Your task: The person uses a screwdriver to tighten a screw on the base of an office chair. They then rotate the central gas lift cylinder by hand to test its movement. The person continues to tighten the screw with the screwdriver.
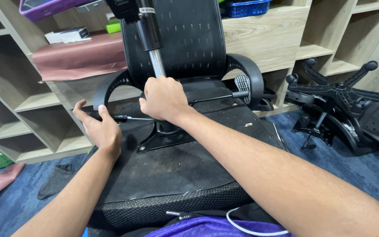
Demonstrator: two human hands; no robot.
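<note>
The right hand (pixel 164 98) is closed around the base of the shiny gas-lift cylinder (pixel 156 61) that stands up from the metal mechanism plate (pixel 163 137) on the underside of an overturned office chair seat (pixel 172 171). The left hand (pixel 99 127) curls about the black handle of a screwdriver (pixel 121 117), whose shaft points toward that plate. Beyond the seat stand wooden shelves (pixel 286 39), and a black five-star chair base (pixel 338 94) lies on the blue carpet to the right.
</note>
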